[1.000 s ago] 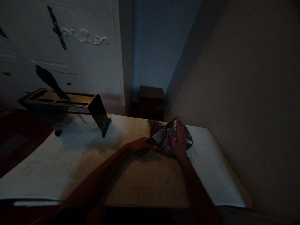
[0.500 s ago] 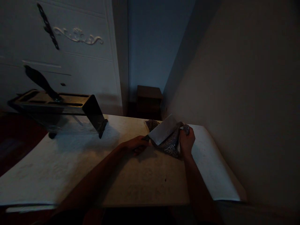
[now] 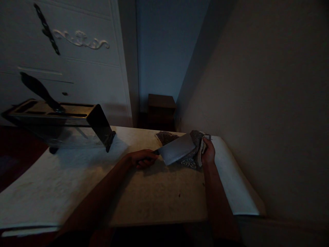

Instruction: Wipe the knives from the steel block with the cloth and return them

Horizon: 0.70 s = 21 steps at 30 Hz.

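Observation:
My left hand (image 3: 144, 159) is closed around the dark handle of a cleaver (image 3: 177, 149), whose broad blade points to the right, over a patterned cloth (image 3: 189, 162). The cloth lies bunched on the table, partly beneath the blade and partly lifted beside its far end. My right hand (image 3: 208, 151) grips the right part of this cloth, thumb on top. Whether the cloth touches the blade's underside is hidden. To the left stands a metal knife block (image 3: 69, 111) with a black-handled knife (image 3: 39, 90) in one slot.
A pale cover with faint patterns lies over the table (image 3: 159, 202). A wall (image 3: 257, 103) rises close on the right. Behind the knife block is a white cabinet (image 3: 95, 75) with raised ornament. A small brown box-like piece (image 3: 161, 103) stands in the back corner.
The cleaver has turned flatter and shifted slightly left with my left hand. My right hand and the cloth in it have moved slightly right. The view has shifted a little.

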Each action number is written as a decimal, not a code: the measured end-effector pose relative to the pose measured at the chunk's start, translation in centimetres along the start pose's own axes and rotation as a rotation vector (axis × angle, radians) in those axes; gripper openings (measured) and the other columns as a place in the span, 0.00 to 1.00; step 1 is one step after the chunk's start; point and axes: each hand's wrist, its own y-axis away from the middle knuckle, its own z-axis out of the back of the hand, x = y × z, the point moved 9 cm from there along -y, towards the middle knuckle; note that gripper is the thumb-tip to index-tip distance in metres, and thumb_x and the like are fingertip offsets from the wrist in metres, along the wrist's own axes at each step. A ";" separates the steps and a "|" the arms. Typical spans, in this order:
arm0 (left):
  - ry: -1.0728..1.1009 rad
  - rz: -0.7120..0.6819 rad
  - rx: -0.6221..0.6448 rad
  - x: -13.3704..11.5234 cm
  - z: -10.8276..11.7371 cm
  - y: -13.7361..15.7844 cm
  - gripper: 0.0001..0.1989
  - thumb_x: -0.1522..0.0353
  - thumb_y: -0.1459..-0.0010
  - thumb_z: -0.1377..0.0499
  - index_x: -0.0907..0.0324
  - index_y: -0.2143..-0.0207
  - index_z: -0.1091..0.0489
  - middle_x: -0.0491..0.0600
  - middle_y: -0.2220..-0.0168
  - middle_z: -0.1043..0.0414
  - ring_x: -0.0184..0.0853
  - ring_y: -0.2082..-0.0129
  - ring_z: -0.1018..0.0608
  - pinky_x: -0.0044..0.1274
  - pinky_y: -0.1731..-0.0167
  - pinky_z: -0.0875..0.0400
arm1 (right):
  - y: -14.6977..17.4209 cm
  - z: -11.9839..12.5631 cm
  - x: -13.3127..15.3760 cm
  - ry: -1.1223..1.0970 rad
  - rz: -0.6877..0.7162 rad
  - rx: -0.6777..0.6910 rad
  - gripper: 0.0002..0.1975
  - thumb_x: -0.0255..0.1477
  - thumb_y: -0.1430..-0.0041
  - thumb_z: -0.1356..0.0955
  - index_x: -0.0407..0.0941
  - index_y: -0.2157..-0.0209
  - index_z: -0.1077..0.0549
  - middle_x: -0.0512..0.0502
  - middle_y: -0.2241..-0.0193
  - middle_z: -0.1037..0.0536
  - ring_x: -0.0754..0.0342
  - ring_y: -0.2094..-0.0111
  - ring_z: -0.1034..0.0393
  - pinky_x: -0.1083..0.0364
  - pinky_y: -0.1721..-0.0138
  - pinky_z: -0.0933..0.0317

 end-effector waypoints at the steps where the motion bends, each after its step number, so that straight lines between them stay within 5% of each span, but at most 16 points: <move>1: 0.006 0.006 0.009 0.1 0.0 0.0 0.26 0.52 0.48 0.36 0.61 0.78 0.44 0.39 0.87 0.52 0.24 0.92 0.50 0.17 0.96 0.50 | 0.1 -0.3 -0.4 0.010 -0.034 0.029 0.22 0.32 0.67 0.25 0.42 0.66 0.26 0.50 0.68 0.23 0.53 0.65 0.29 0.53 0.59 0.35; 9: -0.032 0.012 -0.063 -0.1 0.1 0.0 0.27 0.49 0.53 0.34 0.61 0.77 0.42 0.39 0.86 0.50 0.24 0.91 0.48 0.18 0.95 0.48 | 0.5 -1.0 -0.4 0.150 -0.023 0.128 0.23 0.35 0.67 0.24 0.41 0.65 0.26 0.50 0.70 0.24 0.54 0.70 0.31 0.55 0.66 0.37; 21: -0.003 -0.076 -0.147 -0.9 0.5 -0.3 0.30 0.49 0.56 0.33 0.60 0.80 0.47 0.38 0.87 0.53 0.23 0.91 0.48 0.18 0.95 0.49 | 0.8 -0.9 0.8 0.174 0.088 0.045 0.21 0.35 0.67 0.26 0.41 0.68 0.28 0.49 0.72 0.24 0.53 0.69 0.30 0.53 0.64 0.35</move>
